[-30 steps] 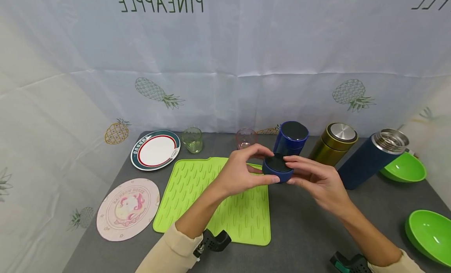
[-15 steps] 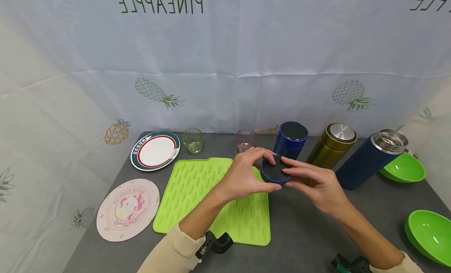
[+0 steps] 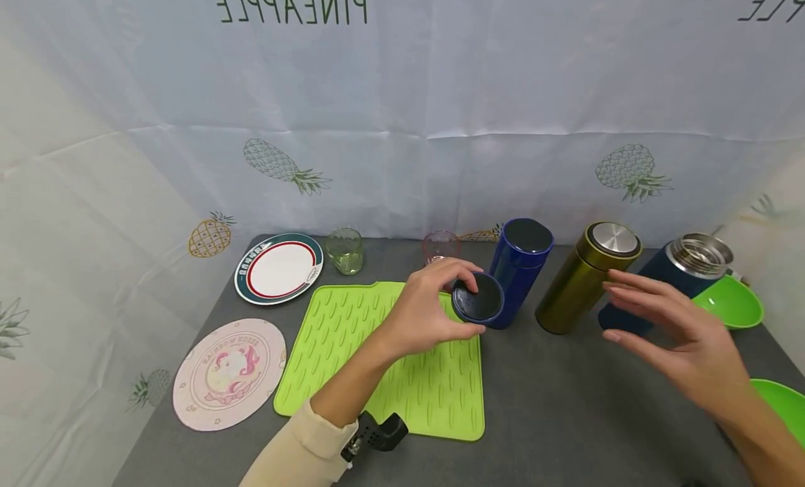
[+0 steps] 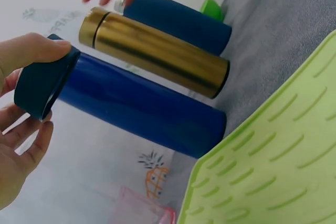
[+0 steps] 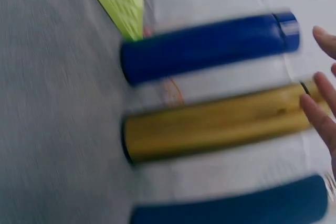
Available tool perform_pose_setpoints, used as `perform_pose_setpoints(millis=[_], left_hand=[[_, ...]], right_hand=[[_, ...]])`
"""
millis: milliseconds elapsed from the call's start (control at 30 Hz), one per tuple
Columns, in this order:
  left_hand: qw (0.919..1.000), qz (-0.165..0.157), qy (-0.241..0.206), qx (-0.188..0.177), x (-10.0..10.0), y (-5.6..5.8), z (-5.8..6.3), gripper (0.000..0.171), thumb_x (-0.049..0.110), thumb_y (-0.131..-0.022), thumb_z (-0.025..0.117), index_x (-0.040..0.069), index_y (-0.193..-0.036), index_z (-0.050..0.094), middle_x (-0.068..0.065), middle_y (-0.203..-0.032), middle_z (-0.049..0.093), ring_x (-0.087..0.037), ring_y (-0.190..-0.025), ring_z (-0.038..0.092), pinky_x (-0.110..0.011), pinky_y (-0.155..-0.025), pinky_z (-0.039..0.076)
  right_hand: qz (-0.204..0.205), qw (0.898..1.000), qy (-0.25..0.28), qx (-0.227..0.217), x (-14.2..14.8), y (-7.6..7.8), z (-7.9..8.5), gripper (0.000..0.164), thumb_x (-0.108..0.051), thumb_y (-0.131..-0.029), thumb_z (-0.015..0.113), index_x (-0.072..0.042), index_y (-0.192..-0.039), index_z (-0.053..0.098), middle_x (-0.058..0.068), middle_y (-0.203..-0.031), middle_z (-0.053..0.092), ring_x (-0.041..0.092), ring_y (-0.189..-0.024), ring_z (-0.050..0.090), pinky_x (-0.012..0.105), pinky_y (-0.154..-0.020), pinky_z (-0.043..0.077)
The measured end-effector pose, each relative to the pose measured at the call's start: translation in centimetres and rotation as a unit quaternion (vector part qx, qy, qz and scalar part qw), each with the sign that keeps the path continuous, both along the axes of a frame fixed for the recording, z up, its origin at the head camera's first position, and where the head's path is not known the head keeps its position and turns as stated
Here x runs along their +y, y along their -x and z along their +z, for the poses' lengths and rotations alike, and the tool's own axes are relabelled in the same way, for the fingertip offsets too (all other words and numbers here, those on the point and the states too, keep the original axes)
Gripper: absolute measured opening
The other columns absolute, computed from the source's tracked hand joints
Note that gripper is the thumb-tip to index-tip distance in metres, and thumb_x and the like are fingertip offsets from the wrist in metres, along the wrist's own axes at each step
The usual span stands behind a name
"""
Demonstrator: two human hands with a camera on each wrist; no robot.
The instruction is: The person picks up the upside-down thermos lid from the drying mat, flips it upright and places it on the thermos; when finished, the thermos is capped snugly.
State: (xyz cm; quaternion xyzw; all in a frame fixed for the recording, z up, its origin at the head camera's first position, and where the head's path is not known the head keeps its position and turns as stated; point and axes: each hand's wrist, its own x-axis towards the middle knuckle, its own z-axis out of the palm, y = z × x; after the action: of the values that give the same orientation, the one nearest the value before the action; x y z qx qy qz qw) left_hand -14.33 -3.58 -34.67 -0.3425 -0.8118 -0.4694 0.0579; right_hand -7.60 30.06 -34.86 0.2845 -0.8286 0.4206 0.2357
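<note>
My left hand (image 3: 423,312) holds a round dark blue bottle lid (image 3: 481,302) by its edge, thumb and fingers on opposite sides, over the corner of the lime green mat. In the left wrist view the lid (image 4: 44,80) is tilted and overlaps the top of the blue thermos (image 4: 139,100). My right hand (image 3: 688,337) holds nothing. Its fingers are spread and lightly bent, in front of the navy thermos (image 3: 668,272), whose bare steel neck (image 3: 701,253) shows without a lid. The gold thermos (image 3: 575,284) stands capped between the navy and blue ones.
The ridged lime green mat (image 3: 402,396) lies at the middle of the grey table. A pink round mat (image 3: 229,374), a rimmed plate (image 3: 279,269), a green glass (image 3: 344,251) and a pink glass (image 3: 441,244) are around it. Green bowls (image 3: 732,302) stand at the right.
My right hand has let go of the lid and moved right toward the navy thermos. The lid has shifted slightly left, now held by my left hand alone.
</note>
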Motion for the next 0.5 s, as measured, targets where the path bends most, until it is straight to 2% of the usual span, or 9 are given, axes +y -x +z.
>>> perform_pose_setpoints(millis=[33,100,167,233,333,400,500], left_hand=[[1.0000,0.000,-0.001,0.001,-0.1,0.0,0.0,0.041,0.015,-0.070,0.093,0.016,-0.098,0.063,0.002,-0.130,0.067,-0.015,-0.122,0.061,-0.023,-0.088,0.055],[1.0000,0.002,-0.001,0.003,-0.2,0.0,-0.1,0.041,0.014,-0.070,0.094,0.016,-0.097,0.063,0.001,-0.130,0.067,-0.015,-0.123,0.061,-0.023,-0.088,0.055],[1.0000,0.003,-0.002,0.004,-0.3,0.0,-0.2,0.041,0.014,-0.069,0.094,0.016,-0.097,0.063,0.002,-0.129,0.068,-0.015,-0.122,0.061,-0.026,-0.088,0.056],[1.0000,0.005,-0.003,0.005,-0.3,0.0,-0.2,0.041,0.015,-0.069,0.094,0.015,-0.096,0.064,0.002,-0.129,0.068,-0.015,-0.122,0.061,-0.027,-0.087,0.055],[1.0000,0.006,-0.001,0.004,-0.4,0.0,-0.3,0.041,0.015,-0.069,0.094,0.015,-0.096,0.064,0.002,-0.129,0.068,-0.014,-0.122,0.061,-0.028,-0.087,0.055],[1.0000,0.006,0.001,0.004,-0.4,0.0,-0.3,0.040,0.015,-0.069,0.094,0.016,-0.096,0.064,0.002,-0.129,0.068,-0.014,-0.123,0.061,-0.028,-0.087,0.055],[1.0000,0.005,0.003,0.003,-0.5,0.0,-0.4,0.040,0.015,-0.069,0.093,0.016,-0.096,0.063,0.003,-0.129,0.068,-0.014,-0.123,0.061,-0.026,-0.087,0.054]], right_hand=[[-0.027,1.000,-0.001,0.006,0.7,-0.2,0.3,0.053,0.009,-0.076,0.082,0.016,-0.125,0.063,0.017,-0.145,0.058,0.004,-0.128,0.062,0.009,-0.101,0.049],[-0.062,0.998,0.023,0.024,2.1,-0.4,0.6,0.056,-0.013,-0.084,0.080,0.020,-0.125,0.061,0.010,-0.146,0.057,0.003,-0.129,0.060,0.008,-0.102,0.047],[-0.082,0.994,0.069,0.036,3.5,-0.3,0.7,0.068,-0.028,-0.085,0.076,0.021,-0.129,0.057,0.005,-0.146,0.056,0.005,-0.132,0.056,0.008,-0.102,0.046],[-0.110,0.987,0.108,0.041,4.7,0.1,0.6,0.077,-0.037,-0.085,0.073,0.016,-0.136,0.054,-0.002,-0.148,0.052,0.007,-0.137,0.050,0.007,-0.104,0.043],[-0.151,0.974,0.162,0.041,6.2,0.6,0.1,0.068,-0.022,-0.089,0.074,0.006,-0.146,0.049,-0.003,-0.152,0.046,0.010,-0.144,0.041,0.008,-0.108,0.039],[-0.200,0.965,0.165,0.024,6.8,0.9,-0.4,0.064,-0.007,-0.093,0.071,-0.002,-0.151,0.045,-0.006,-0.155,0.042,0.010,-0.146,0.036,0.007,-0.111,0.036],[-0.256,0.952,0.164,-0.017,7.3,1.6,-1.5,0.078,0.016,-0.089,0.065,-0.009,-0.157,0.036,-0.005,-0.160,0.036,0.012,-0.149,0.033,0.007,-0.114,0.032]])
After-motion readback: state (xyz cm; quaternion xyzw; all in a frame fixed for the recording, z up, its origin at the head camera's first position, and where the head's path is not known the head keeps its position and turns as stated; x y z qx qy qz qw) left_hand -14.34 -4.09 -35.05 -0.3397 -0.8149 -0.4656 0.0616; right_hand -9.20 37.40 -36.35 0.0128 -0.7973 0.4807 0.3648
